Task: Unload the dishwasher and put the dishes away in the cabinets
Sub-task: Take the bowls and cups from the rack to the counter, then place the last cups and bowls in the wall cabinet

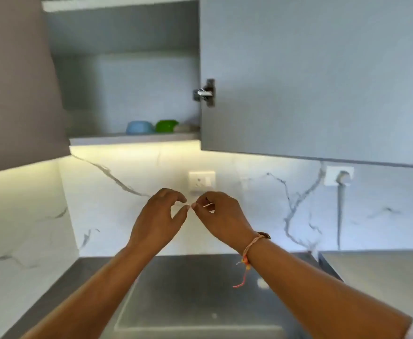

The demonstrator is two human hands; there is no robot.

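Hovering close together, fingertips nearly touching: left hand (160,216), fingers curled, holding nothing visible; right hand (221,216), fingertips pinching, thin pale sliver between them too small to identify, grip uncertain. Wearing woven thread bracelet (252,245) on right wrist. Backing hands: glossy white grey-veined marble backsplash (261,204); below, matte dark grey countertop (90,270). Resting above on lower shelf of open matte grey wall cabinet (132,139): smooth round pale blue bowl (139,127), glossy green bowl (166,125), apparently stored. Judging step: pausing between dishes. Calling next for returning to dishwasher, not in view.
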